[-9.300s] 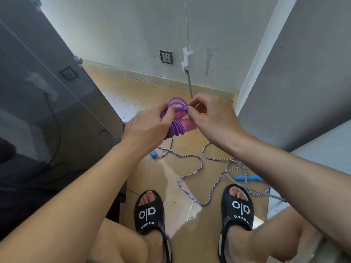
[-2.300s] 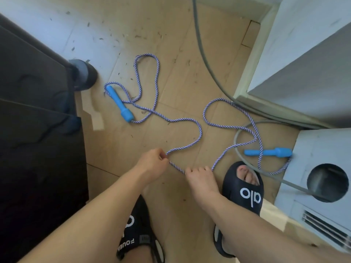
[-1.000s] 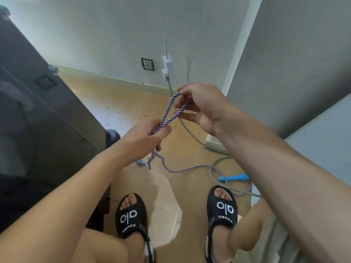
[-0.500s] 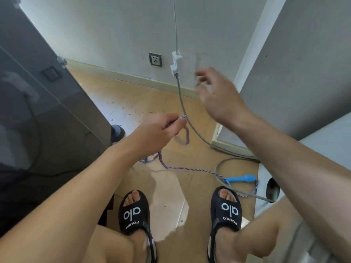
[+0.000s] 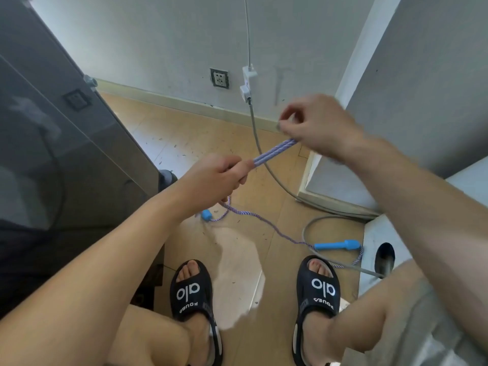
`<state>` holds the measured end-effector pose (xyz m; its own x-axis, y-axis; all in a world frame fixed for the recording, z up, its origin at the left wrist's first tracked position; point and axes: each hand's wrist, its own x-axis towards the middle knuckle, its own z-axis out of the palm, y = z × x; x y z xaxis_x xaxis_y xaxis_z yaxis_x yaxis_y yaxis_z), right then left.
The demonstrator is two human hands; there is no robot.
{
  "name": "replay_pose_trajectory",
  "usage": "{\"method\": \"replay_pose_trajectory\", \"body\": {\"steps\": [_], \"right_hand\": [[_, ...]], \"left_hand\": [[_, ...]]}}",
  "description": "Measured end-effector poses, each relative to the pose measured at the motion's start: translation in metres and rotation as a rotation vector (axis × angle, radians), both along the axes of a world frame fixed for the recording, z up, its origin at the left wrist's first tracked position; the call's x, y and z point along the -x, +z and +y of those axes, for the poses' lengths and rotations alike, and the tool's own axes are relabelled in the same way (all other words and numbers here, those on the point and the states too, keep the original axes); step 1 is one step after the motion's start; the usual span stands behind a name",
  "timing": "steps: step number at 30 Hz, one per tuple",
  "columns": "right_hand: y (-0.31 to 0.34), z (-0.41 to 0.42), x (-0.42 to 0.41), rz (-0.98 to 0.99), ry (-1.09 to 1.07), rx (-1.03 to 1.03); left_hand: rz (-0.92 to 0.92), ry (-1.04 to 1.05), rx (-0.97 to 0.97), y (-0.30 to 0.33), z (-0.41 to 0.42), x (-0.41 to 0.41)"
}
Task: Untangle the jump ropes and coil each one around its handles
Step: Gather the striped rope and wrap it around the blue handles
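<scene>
1. Centre frame, above a tan wood-look floor (image 5: 184, 143), a person's left hand (image 5: 216, 178) and right hand (image 5: 317, 125) stretch a doubled length of blue-and-white braided jump rope (image 5: 273, 151) taut between them.

2. Left-hand fingers are curled closed round both strands at the lower end; right-hand fingers pinch the upper end, though motion blur hides exactly how the tips meet.

3. Below the left hand the rope falls to the floor, one strand running to a short blue plastic handle (image 5: 206, 215) at lower centre, the other trailing right to a second blue plastic handle (image 5: 336, 245) just beyond the right black slide sandal (image 5: 315, 289).

4. A grey cable (image 5: 257, 143) drops from a white wall plug (image 5: 248, 83) at upper centre, passes behind the held rope and loops on the floor beside the right-hand handle, where rope and cable appear to cross.

5. Judged from this, the step is gathering the rope into even folds before coiling; it would go best with steady tension, equal strand lengths, and the floor end drawn in slowly so it does not snag the cable.
</scene>
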<state>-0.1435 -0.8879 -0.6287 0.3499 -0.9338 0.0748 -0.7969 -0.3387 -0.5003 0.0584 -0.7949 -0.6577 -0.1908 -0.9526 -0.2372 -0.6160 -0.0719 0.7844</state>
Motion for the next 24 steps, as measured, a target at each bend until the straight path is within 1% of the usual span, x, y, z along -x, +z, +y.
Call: {"method": "replay_pose_trajectory", "body": {"steps": [2,3,4,5,7,8,10,11,14,15,16,19,20,21,22,24], "right_hand": [[-0.002,-0.009,0.021,0.046,-0.225,0.041],[-0.005,-0.008,0.022,0.085,-0.27,0.037],[-0.009,-0.005,0.016,0.087,-0.244,0.004],[-0.012,0.001,0.005,0.039,-0.16,-0.042],[-0.011,0.019,-0.024,-0.146,0.032,-0.132],[-0.01,0.027,-0.037,-0.228,0.089,-0.168],[-0.01,0.034,-0.048,-0.322,0.145,-0.21],[-0.01,0.034,-0.049,-0.318,0.156,-0.196],[-0.005,0.023,-0.036,-0.135,0.155,-0.038],[-0.003,0.016,-0.028,-0.08,0.112,0.014],[0.0,0.006,-0.018,-0.033,0.023,0.054],[0.001,-0.012,0.017,0.157,-0.386,0.125],[-0.003,-0.014,0.023,0.197,-0.438,0.131],[-0.006,-0.011,0.021,0.176,-0.419,0.107],[-0.009,-0.003,0.014,0.088,-0.34,0.051],[-0.013,0.018,-0.014,-0.199,-0.128,-0.111]], "left_hand": [[-0.011,0.032,0.033,-0.001,-0.001,-0.001],[-0.004,0.039,0.053,0.0,-0.001,0.001],[0.017,0.04,0.075,0.001,-0.002,0.004],[0.051,0.04,0.101,0.003,-0.002,0.008],[0.135,0.064,0.149,0.007,-0.003,0.014],[0.166,0.083,0.169,0.009,-0.004,0.014],[0.17,0.103,0.184,0.011,-0.004,0.013],[0.148,0.104,0.174,0.011,-0.004,0.012],[0.077,0.098,0.122,0.008,-0.003,0.004],[0.069,0.098,0.107,0.008,-0.003,0.0],[0.07,0.103,0.096,0.009,-0.003,-0.004],[0.086,0.131,0.1,0.01,-0.004,-0.011],[0.086,0.135,0.112,0.011,-0.003,-0.01],[0.09,0.132,0.122,0.011,-0.002,-0.008],[0.095,0.122,0.127,0.012,-0.001,-0.004],[0.095,0.102,0.129,0.014,-0.001,0.004]]}}
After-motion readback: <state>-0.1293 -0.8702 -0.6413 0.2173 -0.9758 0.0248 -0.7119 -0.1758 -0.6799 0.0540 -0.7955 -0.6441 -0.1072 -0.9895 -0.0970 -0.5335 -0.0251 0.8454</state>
